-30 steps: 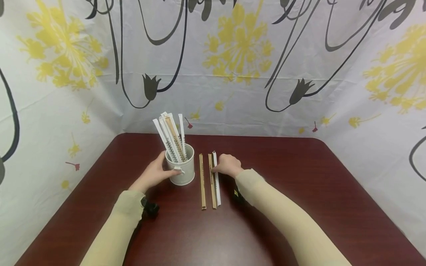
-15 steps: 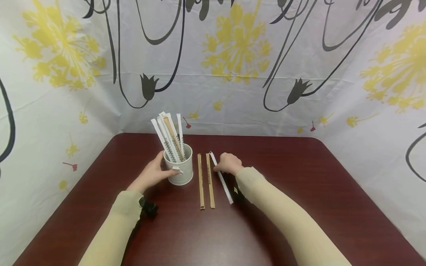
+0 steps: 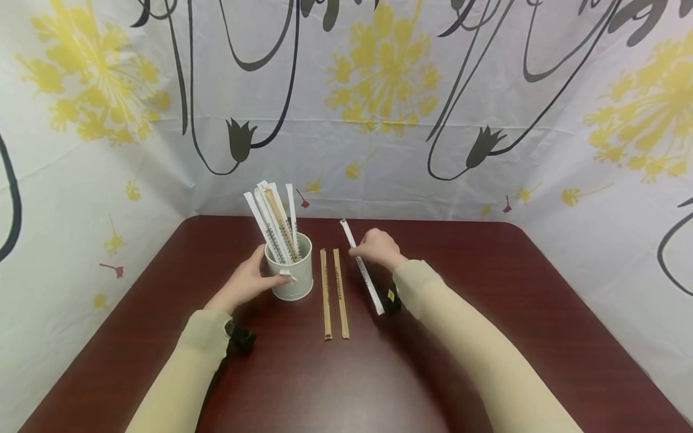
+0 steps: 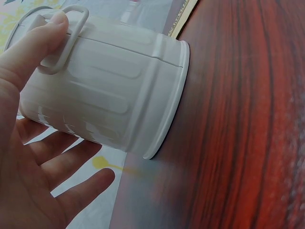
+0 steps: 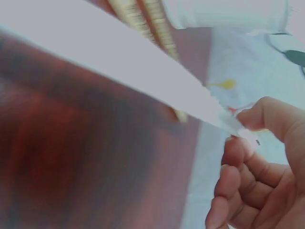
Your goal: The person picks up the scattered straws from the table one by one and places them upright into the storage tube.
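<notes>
My left hand (image 3: pixel 246 282) grips a small white pail (image 3: pixel 294 282), thumb by the side handle (image 4: pixel 78 36) and fingers round the far side. Upright in the pail lean several white paper-wrapped sticks (image 3: pixel 271 225) with printing, plus a brown one (image 3: pixel 278 210). The pail's base is at the tabletop in the left wrist view. To the right, my right hand (image 3: pixel 379 248) pinches a white paper-wrapped stick (image 3: pixel 370 285) between thumb and fingers, slanting over the table. Between pail and right hand, two brown paper-wrapped sticks (image 3: pixel 326 300) lie roughly parallel.
The dark red wooden table (image 3: pixel 335 385) has rounded far corners. Behind it and at both sides hangs a pale sheet (image 3: pixel 390 168) with yellow and grey flower prints. A small black device (image 3: pixel 242 340) is worn under the left wrist.
My right hand has picked the white stick from beside the brown ones, tilted it and moved it right and away from me. The left hand keeps holding the pail.
</notes>
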Available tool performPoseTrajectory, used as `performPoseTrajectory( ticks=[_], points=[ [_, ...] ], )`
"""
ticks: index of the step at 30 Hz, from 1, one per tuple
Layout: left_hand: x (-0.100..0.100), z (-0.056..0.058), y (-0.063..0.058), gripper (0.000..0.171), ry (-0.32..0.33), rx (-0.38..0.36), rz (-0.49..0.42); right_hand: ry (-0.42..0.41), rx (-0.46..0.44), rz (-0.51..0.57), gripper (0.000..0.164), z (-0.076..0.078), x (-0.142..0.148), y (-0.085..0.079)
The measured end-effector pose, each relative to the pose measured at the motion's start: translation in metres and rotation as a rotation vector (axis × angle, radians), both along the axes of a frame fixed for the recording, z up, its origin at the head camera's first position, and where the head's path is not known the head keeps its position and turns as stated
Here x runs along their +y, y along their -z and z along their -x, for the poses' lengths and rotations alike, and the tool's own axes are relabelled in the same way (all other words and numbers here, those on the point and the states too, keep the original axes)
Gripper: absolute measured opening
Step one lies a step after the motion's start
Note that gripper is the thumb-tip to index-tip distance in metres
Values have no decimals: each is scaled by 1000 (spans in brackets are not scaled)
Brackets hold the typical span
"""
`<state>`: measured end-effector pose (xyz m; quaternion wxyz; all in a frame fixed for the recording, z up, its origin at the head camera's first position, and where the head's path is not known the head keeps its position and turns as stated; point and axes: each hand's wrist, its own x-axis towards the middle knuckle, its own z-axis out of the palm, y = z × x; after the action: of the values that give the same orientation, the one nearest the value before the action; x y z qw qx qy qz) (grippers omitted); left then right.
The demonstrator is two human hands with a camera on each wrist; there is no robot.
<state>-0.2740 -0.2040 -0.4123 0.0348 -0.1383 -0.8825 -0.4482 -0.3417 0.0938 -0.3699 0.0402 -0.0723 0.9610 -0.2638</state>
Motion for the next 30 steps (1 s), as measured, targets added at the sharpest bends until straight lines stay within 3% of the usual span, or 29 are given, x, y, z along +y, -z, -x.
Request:
performPoseTrajectory(
  ticks=[8,17,24,30],
  points=[
    [0,1,-1,91,-6,-2,1,-35,82,244,23,1,-4,-47],
    [1,-1,-2,91,-5,4,9,-77,50,632,19,-2,-26,-87],
    [2,-1,-1,89,5,9,-2,-129,204,665,18,-3,-52,-111],
    [2,-2,0,88,-3,19,-6,-197,302,717,12,-8,-79,-114]
  ],
)
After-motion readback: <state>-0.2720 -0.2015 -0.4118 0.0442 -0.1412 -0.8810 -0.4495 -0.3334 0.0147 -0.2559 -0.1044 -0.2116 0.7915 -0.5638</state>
